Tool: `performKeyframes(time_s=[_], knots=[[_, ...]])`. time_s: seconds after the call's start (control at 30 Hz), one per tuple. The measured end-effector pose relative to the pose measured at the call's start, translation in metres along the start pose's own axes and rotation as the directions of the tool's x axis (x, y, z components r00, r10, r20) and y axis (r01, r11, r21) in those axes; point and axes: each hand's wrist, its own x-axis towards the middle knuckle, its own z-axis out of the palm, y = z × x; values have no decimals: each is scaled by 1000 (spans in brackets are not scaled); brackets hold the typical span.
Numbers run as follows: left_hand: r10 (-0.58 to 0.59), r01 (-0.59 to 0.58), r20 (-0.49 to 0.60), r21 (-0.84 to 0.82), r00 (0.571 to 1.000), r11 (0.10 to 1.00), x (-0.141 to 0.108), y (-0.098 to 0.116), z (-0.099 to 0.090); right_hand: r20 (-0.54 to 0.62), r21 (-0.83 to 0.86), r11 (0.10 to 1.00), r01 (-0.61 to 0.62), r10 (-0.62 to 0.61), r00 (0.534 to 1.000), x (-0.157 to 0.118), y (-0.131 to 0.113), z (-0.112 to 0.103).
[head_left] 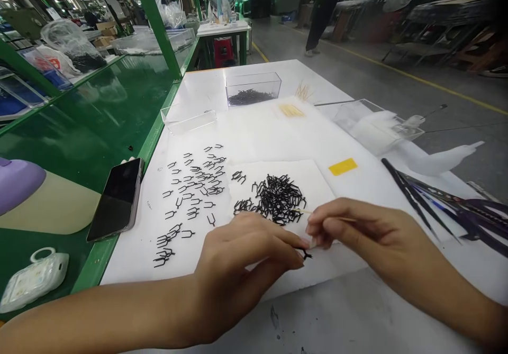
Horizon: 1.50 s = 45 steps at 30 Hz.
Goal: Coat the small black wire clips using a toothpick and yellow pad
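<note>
Between the fingertips of my left hand (254,253) is a small black forked part (307,255), its prongs sticking out to the right. My right hand (349,224) pinches a thin wooden stick (304,211), like a toothpick, whose tip points left toward the pile. Just beyond both hands, a heap of black forked parts (280,198) lies on a white sheet (309,171). More of these forked parts (194,201) are spread loosely over the table at the left. The fingers of my left hand hide part of the sheet.
A clear box (254,87) of dark pieces stands at the back, near several wooden sticks (291,110). A yellow strip (343,166) lies right of the sheet. Tweezers (413,195) and scissors (476,219) lie far right, a phone (117,198) at the left edge.
</note>
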Motion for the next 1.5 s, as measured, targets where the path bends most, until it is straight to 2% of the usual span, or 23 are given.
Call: performKeyframes(time_s=[0.1, 0.27, 0.63, 0.83, 1.07, 1.2, 1.4, 1.5], knots=[[69, -74, 41, 120, 997, 990, 0, 0, -1, 89, 90, 994, -59, 51, 995, -10, 3, 9], [88, -107, 85, 254, 992, 961, -2, 0, -5, 184, 253, 958, -135, 89, 979, -18, 4, 13], [167, -227, 180, 402, 969, 887, -3, 4, -14, 205, 362, 894, -264, 200, 958, -26, 3, 16], [179, -258, 226, 389, 957, 884, -3, 5, -17, 201, 373, 892, -256, 192, 961, -27, 3, 16], [223, -278, 188, 362, 957, 890, -1, 6, -15, 207, 344, 911, -228, 163, 965, -27, 5, 16], [232, -300, 223, 357, 947, 885, 0, 7, -17, 202, 354, 908, -223, 159, 966, -26, 6, 15], [205, -258, 170, 404, 964, 878, -3, 10, -16, 200, 360, 907, -217, 152, 968, -28, 6, 16], [192, -252, 184, 409, 964, 877, -4, 10, -16, 200, 361, 909, -210, 145, 969, -29, 6, 16]])
